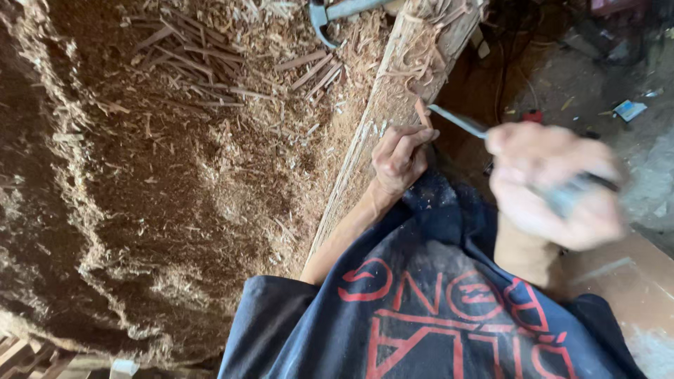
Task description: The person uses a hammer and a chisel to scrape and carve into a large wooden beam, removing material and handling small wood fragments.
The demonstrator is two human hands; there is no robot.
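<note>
A rough wooden beam (393,98) runs from the upper middle down toward me, its surface shaved and curled. My left hand (399,156) rests on the beam's near edge with its fingers curled against the wood. My right hand (554,186), blurred by motion, is shut around the handle of a metal chisel (460,122). The chisel's blade points at the beam just above my left hand, by a small wood sliver (421,112). My dark blue shirt with red print (435,302) fills the bottom of the view.
A thick bed of wood shavings and splinters (196,140) covers the floor to the left. A claw hammer head (324,20) lies at the top by the beam. Dark ground with scattered debris and a small light-blue item (629,109) lies to the right.
</note>
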